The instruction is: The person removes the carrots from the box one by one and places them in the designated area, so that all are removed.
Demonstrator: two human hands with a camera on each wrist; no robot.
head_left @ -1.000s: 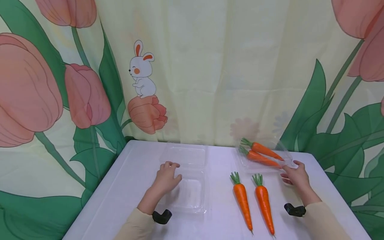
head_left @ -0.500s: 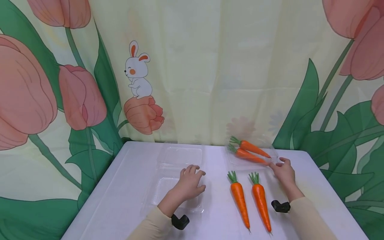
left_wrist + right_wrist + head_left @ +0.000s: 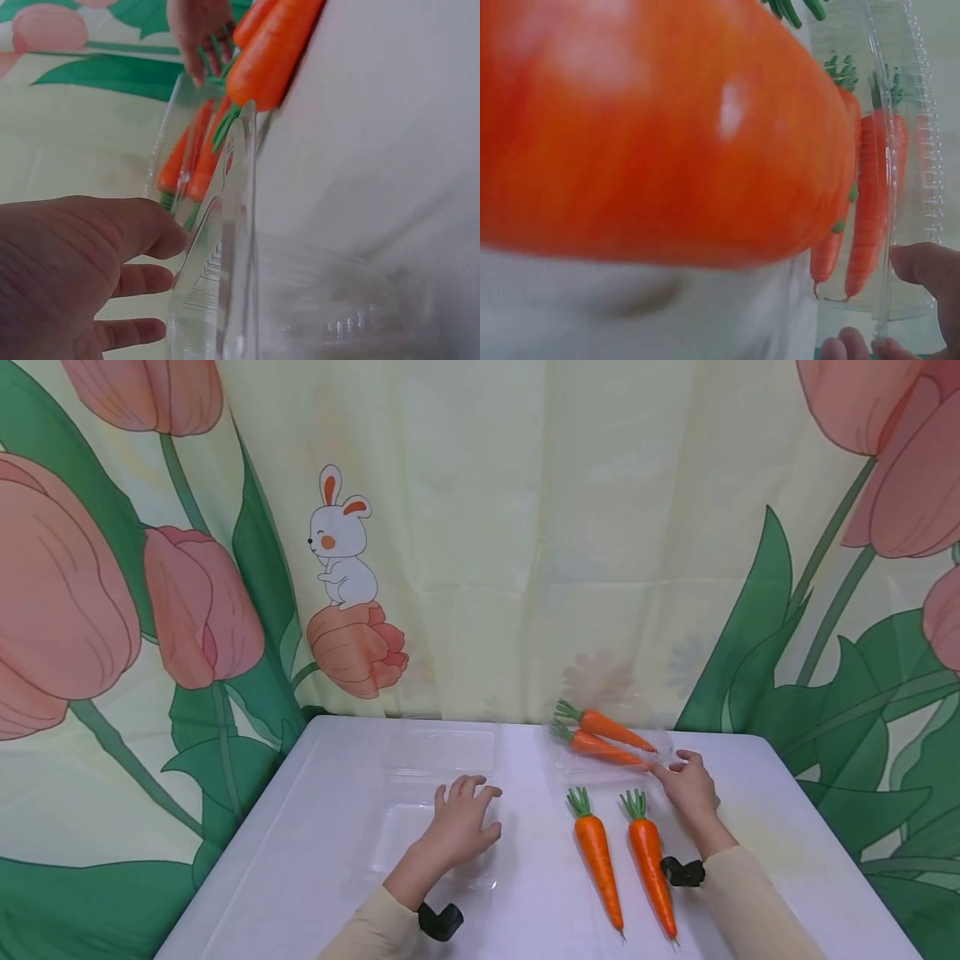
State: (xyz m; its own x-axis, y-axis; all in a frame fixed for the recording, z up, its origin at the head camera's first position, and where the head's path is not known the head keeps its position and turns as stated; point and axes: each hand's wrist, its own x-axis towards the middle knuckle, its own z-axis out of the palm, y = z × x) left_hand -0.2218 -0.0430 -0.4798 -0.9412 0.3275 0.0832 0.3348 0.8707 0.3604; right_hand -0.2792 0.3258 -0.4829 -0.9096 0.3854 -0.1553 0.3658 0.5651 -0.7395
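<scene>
An open clear plastic clamshell box (image 3: 471,887), its lid (image 3: 442,750) laid back, sits on the table. Over its right part is my left hand (image 3: 457,822), fingers loosely bent; in the left wrist view the fingertips are close to the clear plastic edge, and contact is hard to tell. At the back right is another clear plastic box (image 3: 562,770) with two orange carrots (image 3: 603,745) in it. My right hand (image 3: 688,787) pinches its near right corner, thumb on the rim in the right wrist view. How its lid lies is unclear.
Two loose carrots, one on the left (image 3: 597,864) and one on the right (image 3: 651,868), lie side by side in front of the filled box. A tulip-printed curtain (image 3: 480,543) hangs behind the white table (image 3: 262,860).
My right hand has shifted the carrot box left along the table. My left hand went right, then slightly back left; the other box sits a little further left. The loose carrots stay put.
</scene>
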